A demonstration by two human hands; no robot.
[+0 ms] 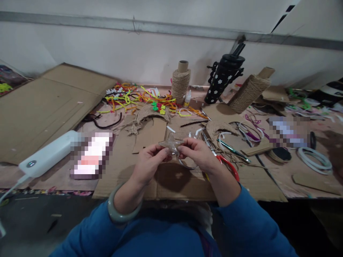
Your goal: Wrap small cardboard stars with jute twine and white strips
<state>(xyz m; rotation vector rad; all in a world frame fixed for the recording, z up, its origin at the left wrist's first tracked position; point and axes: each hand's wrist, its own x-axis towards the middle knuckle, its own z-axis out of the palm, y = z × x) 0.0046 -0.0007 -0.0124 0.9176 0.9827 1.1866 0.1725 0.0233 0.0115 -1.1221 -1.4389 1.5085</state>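
Observation:
A small cardboard star (171, 143) is pinched between both hands above a flat cardboard sheet (171, 182). My left hand (149, 159) grips its left side and my right hand (197, 154) grips its right side. A grey bangle (120, 212) circles my left wrist. Red-handled scissors (227, 165) lie just right of my right hand. Another star wrapped in twine (133, 129) rests on the table further back.
Two twine spools (180, 82) (248, 92), a glue bottle (188, 99), a black flowered container (223, 77), coloured pipe cleaners (134, 98), a white power bank (50, 153), white wire rings (314, 160) and large cardboard sheets (45, 107) crowd the table.

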